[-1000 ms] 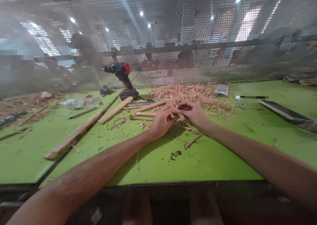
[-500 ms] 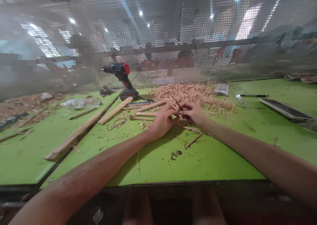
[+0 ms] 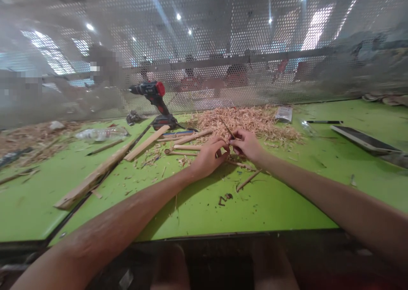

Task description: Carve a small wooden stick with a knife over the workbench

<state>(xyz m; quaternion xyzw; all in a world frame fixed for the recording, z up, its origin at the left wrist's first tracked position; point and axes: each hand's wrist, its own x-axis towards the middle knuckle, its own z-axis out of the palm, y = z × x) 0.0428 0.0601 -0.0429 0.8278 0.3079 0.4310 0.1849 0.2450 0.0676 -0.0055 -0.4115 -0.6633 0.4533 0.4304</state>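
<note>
Nearest us, the front edge of the green counter [image 3: 197, 222] runs above a dark space, and a few small dark scraps [image 3: 228, 196] lie a little way in. Just beyond them we see a short stick [image 3: 248, 180] lying at a slant.

Past that, our two hands meet over the counter. The right hand [image 3: 247, 146] has its grip closed on a thin stick [image 3: 227, 127], pinched near one end between thumb and fingers, the other end slanting up and leftward in front of the shavings. The left hand [image 3: 208, 156] is just beside it, finger and thumb curled close; we cannot tell whether its grip holds anything.

Left of the hands we have a long wooden board [image 3: 92, 179] and, farther along, a flat wooden strip [image 3: 147, 143]. A phone-like device [image 3: 366, 139] lies well off to the right. Beyond the hands spreads a heap of shavings [image 3: 248, 120], with a drill [image 3: 154, 96] standing upright to its left. Behind everything we face a perforated screen [image 3: 223, 39].
</note>
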